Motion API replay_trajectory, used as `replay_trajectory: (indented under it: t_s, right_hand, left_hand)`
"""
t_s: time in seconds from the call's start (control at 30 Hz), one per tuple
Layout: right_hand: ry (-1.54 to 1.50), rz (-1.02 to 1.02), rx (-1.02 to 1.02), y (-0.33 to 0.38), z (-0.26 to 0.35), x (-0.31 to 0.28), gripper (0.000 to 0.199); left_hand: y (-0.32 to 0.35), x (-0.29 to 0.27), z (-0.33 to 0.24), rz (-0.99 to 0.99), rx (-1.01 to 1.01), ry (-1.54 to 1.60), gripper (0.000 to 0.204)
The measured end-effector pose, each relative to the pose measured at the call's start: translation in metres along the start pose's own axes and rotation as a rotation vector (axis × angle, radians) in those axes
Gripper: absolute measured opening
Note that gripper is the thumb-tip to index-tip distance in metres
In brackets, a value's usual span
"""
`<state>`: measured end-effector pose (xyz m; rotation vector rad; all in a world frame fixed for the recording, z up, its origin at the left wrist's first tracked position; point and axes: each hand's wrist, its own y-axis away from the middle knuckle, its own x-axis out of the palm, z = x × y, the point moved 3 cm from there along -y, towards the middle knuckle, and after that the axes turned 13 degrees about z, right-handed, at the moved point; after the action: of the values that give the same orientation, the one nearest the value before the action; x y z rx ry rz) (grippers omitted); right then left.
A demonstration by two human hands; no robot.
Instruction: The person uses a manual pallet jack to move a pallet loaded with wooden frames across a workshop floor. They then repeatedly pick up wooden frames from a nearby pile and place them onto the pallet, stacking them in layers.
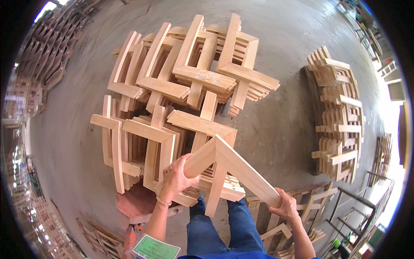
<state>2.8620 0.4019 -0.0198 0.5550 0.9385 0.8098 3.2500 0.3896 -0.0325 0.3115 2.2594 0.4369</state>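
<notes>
Blue-trousered knees [224, 233] below, left hand [174, 177] and right hand [284, 206] each clamped on an end of the angled wooden frame piece [228, 166], held over the stacked frames [172, 112]; could topple them if dropped carelessly.

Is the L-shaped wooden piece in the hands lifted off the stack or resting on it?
Lifted, it seems: the L-shaped wooden piece is held at both ends, left hand and right hand, corner up above the stack. Contact underneath cannot be ruled out.
</notes>
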Motion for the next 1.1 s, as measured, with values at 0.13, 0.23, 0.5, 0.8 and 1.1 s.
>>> replay_trajectory:
  t_s: [0.13,0.23,0.5,0.8,1.1]
  right_hand:
    - [-0.010,-0.037,-0.059,-0.022,-0.006,-0.030,0.061]
    - [0.096,0.026,-0.147,-0.045,-0.003,-0.058,0.061]
    - [0.354,-0.723,-0.379,-0.102,0.052,-0.114,0.056]
    - [-0.350,0.150,-0.426,-0.072,0.126,0.026,0.081]
    - [-0.503,0.533,-0.716,-0.101,0.140,0.011,0.097]
  left_hand:
    - [-0.013,-0.006,-0.006,0.156,-0.103,0.212,0.065]
    - [0.000,0.004,0.027,0.421,-0.201,0.734,0.057]
    - [0.028,0.049,-0.019,-0.034,-0.235,1.441,0.042]
    - [-0.020,0.051,-0.045,-0.468,0.049,1.864,0.057]
    - [-0.041,-0.008,-0.093,-0.139,0.388,1.599,0.087]
